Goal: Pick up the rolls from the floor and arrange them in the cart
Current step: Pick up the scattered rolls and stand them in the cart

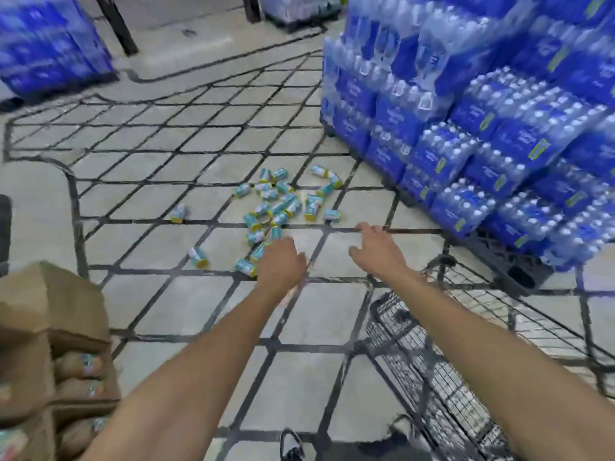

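Fingers of both hands (left point(281, 261), right point(377, 247)) relaxed, empty, above scattered rolls point(276, 207); cart point(432, 361) right, water packs point(466, 128) beyond.

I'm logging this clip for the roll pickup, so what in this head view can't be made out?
- Rolls: label print too small and blurred; exact count unclear where they overlap.
- Left hand: covers the nearest rolls; contact cannot be told.
- Cart: cut off by the bottom edge, partly behind the right forearm; contents unclear.
- Right hand: motion-blurred fingertips.
- Cardboard boxes: cut off at the left edge.
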`<action>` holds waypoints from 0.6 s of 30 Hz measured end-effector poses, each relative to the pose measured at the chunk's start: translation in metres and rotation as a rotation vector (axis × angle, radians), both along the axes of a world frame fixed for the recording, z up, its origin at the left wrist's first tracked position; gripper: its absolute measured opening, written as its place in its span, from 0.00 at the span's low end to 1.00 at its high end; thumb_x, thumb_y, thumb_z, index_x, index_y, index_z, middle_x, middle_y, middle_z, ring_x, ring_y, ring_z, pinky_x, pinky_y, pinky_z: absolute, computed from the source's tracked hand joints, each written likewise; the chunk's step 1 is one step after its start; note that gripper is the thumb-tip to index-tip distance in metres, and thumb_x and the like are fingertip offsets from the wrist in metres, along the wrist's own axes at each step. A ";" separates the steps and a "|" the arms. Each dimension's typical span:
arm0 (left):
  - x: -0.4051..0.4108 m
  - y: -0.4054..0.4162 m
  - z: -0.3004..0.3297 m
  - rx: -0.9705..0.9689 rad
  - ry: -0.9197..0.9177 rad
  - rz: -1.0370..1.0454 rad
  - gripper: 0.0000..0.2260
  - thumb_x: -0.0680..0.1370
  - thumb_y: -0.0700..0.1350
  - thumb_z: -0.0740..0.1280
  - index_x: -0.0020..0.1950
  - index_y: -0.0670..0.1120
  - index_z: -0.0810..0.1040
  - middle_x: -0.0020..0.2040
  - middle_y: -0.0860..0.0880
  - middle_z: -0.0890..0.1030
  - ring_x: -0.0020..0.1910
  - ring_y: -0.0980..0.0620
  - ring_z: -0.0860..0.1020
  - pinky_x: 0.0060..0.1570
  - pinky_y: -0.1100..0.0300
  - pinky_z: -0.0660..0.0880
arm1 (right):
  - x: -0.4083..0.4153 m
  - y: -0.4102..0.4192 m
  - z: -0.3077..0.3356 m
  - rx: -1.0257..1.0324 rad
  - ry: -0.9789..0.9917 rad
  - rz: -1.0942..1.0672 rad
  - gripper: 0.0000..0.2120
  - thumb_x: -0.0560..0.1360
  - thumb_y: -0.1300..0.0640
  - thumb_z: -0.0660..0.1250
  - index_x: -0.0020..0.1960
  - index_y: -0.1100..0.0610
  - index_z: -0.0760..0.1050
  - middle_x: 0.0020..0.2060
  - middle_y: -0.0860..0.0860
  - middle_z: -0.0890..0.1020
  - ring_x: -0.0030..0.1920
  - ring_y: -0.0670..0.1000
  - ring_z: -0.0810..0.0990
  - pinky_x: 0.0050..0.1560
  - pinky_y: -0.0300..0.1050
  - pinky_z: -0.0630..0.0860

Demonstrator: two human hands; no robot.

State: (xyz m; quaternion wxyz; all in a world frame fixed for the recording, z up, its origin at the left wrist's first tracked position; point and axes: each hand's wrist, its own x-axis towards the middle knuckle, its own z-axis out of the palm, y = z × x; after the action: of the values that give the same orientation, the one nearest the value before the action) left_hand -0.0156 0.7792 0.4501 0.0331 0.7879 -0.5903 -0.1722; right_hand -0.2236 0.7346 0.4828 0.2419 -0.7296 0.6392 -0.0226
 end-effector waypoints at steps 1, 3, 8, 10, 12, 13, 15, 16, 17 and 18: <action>0.028 0.009 -0.002 0.013 0.005 0.049 0.21 0.82 0.54 0.59 0.71 0.43 0.68 0.69 0.40 0.71 0.65 0.36 0.72 0.60 0.43 0.71 | 0.029 0.002 -0.002 0.013 0.001 0.038 0.29 0.78 0.47 0.64 0.76 0.55 0.63 0.68 0.59 0.71 0.69 0.63 0.70 0.65 0.57 0.72; 0.079 0.022 -0.009 0.024 -0.001 0.122 0.22 0.82 0.54 0.59 0.72 0.43 0.67 0.69 0.40 0.70 0.65 0.35 0.71 0.62 0.42 0.71 | 0.082 0.005 -0.006 0.036 0.002 0.113 0.30 0.79 0.47 0.64 0.78 0.54 0.61 0.72 0.59 0.68 0.72 0.62 0.67 0.66 0.57 0.72; 0.164 0.021 -0.021 0.021 -0.008 0.216 0.19 0.81 0.54 0.60 0.66 0.43 0.70 0.64 0.40 0.71 0.64 0.35 0.73 0.59 0.41 0.74 | 0.169 -0.012 -0.021 0.059 0.030 0.234 0.30 0.78 0.47 0.65 0.77 0.52 0.63 0.73 0.58 0.67 0.73 0.62 0.67 0.65 0.59 0.74; 0.186 0.008 -0.028 0.025 -0.033 0.217 0.18 0.81 0.54 0.60 0.66 0.43 0.70 0.64 0.40 0.72 0.64 0.36 0.72 0.57 0.41 0.74 | 0.192 -0.029 -0.031 0.063 0.054 0.265 0.29 0.78 0.47 0.65 0.76 0.52 0.63 0.72 0.59 0.67 0.72 0.63 0.67 0.65 0.60 0.74; 0.205 -0.011 -0.036 0.047 -0.040 0.216 0.18 0.81 0.54 0.59 0.65 0.43 0.70 0.64 0.40 0.72 0.64 0.36 0.72 0.57 0.41 0.74 | 0.214 -0.052 -0.044 0.088 0.066 0.279 0.29 0.77 0.47 0.65 0.76 0.53 0.63 0.71 0.59 0.68 0.71 0.63 0.67 0.64 0.60 0.74; 0.214 -0.022 -0.042 0.057 -0.045 0.208 0.19 0.81 0.54 0.60 0.65 0.43 0.70 0.64 0.40 0.72 0.64 0.36 0.72 0.58 0.41 0.74 | 0.224 -0.064 -0.051 0.101 0.069 0.288 0.29 0.77 0.47 0.65 0.76 0.53 0.63 0.71 0.59 0.68 0.70 0.63 0.67 0.63 0.60 0.75; 0.231 -0.047 -0.058 0.073 -0.069 0.182 0.19 0.81 0.54 0.60 0.66 0.43 0.70 0.64 0.40 0.72 0.64 0.36 0.72 0.58 0.41 0.74 | 0.243 -0.091 -0.069 0.119 0.088 0.305 0.29 0.77 0.47 0.65 0.76 0.52 0.62 0.69 0.59 0.69 0.69 0.63 0.68 0.60 0.60 0.76; 0.241 -0.062 -0.065 0.087 -0.080 0.176 0.19 0.81 0.54 0.60 0.66 0.43 0.70 0.64 0.40 0.72 0.64 0.36 0.72 0.58 0.41 0.74 | 0.253 -0.108 -0.078 0.129 0.095 0.309 0.29 0.77 0.47 0.65 0.76 0.52 0.62 0.68 0.59 0.69 0.68 0.63 0.69 0.59 0.59 0.76; 0.250 -0.079 -0.072 0.106 -0.086 0.169 0.19 0.81 0.54 0.60 0.66 0.43 0.70 0.65 0.40 0.71 0.64 0.36 0.72 0.58 0.41 0.74 | 0.263 -0.125 -0.088 0.143 0.097 0.312 0.29 0.77 0.47 0.65 0.75 0.52 0.62 0.67 0.59 0.69 0.67 0.63 0.69 0.59 0.58 0.76; 0.258 -0.096 -0.079 0.123 -0.087 0.156 0.20 0.81 0.55 0.60 0.67 0.43 0.70 0.65 0.40 0.71 0.64 0.36 0.72 0.59 0.42 0.74 | 0.273 -0.143 -0.097 0.156 0.095 0.321 0.29 0.77 0.47 0.65 0.75 0.52 0.62 0.67 0.59 0.70 0.67 0.64 0.70 0.58 0.57 0.76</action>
State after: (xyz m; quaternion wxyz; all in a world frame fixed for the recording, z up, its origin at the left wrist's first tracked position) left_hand 0.2427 0.6832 0.3715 -0.0276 0.8388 -0.5163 -0.1705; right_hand 0.0499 0.5921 0.3860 0.2678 -0.8016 0.5250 0.1004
